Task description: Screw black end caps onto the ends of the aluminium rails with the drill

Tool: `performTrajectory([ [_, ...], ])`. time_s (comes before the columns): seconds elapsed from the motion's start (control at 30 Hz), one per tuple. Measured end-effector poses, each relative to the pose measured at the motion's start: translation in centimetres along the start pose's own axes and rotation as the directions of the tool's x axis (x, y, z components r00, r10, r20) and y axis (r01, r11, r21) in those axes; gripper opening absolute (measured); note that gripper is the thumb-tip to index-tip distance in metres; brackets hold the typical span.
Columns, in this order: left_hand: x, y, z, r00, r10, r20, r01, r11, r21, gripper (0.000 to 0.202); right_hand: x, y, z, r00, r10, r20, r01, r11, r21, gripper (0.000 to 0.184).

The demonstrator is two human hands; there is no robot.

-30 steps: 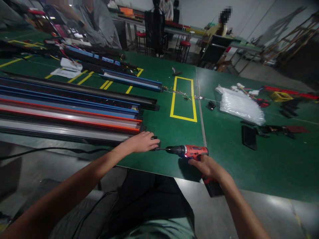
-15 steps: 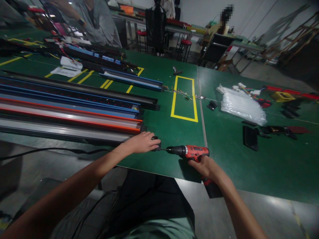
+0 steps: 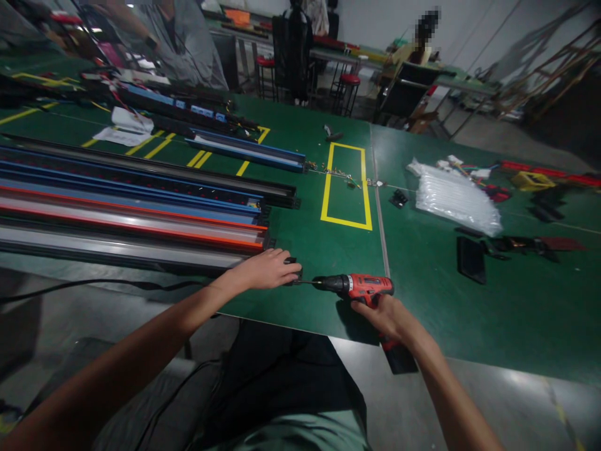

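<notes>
My right hand [image 3: 387, 315] grips the handle of a red and black cordless drill [image 3: 369, 285], which lies level with its long thin bit pointing left. The bit's tip meets a black end piece [image 3: 292, 260] on the nearest long profile [image 3: 154, 245], silver with dark edges. Over that end piece, my left hand [image 3: 267, 269] is closed, its fingers curled across the top and partly hiding it. Whether a screw sits at the bit's tip is too small to tell. Red-orange [image 3: 225, 233] and blue [image 3: 206, 203] profiles lie parallel behind.
The green table [image 3: 436, 313] has a yellow taped rectangle [image 3: 369, 213] with small loose parts [image 3: 335, 171] across it. To the right lie a clear plastic-wrapped bundle [image 3: 455, 200] and a black phone-like slab [image 3: 471, 260]. A person in grey [image 3: 188, 44] stands across the table.
</notes>
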State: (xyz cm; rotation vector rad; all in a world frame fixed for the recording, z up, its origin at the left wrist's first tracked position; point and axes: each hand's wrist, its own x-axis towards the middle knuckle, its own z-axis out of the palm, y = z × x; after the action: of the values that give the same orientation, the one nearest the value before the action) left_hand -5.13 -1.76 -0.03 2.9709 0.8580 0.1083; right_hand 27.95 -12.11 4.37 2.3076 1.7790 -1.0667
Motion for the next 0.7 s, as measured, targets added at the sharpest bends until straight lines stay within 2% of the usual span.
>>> performTrajectory([
  [0.33,0.0,0.0,0.0,1.0,-0.011,-0.002,0.011,0.999,-0.032,0.044,0.1,-0.2,-0.8,0.998,-0.022,0.061,0.023,1.0,-0.008,0.039],
  [0.57,0.0,0.1,-0.1,1.0,-0.024,-0.008,0.024,0.998,-0.056,0.045,0.5,0.1,-1.1,0.994,-0.049,0.1,0.043,0.997,0.06,0.032],
  [0.7,0.1,0.1,-0.2,1.0,-0.02,0.014,0.02,1.0,-0.013,0.044,0.6,0.0,-1.2,0.99,-0.031,0.135,0.019,0.996,0.087,0.029],
])
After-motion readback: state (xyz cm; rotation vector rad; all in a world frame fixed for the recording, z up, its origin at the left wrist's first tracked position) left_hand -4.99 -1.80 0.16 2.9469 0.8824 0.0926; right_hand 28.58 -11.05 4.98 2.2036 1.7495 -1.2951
